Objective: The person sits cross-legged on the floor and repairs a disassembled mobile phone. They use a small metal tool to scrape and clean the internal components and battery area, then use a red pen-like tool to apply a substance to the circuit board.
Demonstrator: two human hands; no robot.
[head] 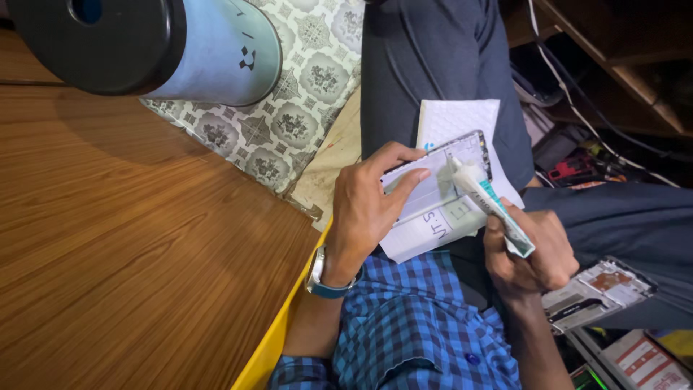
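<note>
L hand (368, 206) grips phone frame (439, 180); R hand (530, 253) pinches glue tube (491, 206); opened phone (595, 292) nearby.

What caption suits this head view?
Left hand steadies a phone frame while right hand squeezes a glue tube along it.

Squeezable plastic tube (494, 206) white with teal band. Flat phone frame (439, 180) grey-white, black rim. Cotton shirt (419, 325) blue-black check. Wooden table (123, 238) brown grain, yellow edge.

From my remote seat, the phone frame (440, 180) is part-hidden under my left hand (368, 209); beside it the tube's (494, 206) lower end vanishes inside my right hand (530, 256).
</note>
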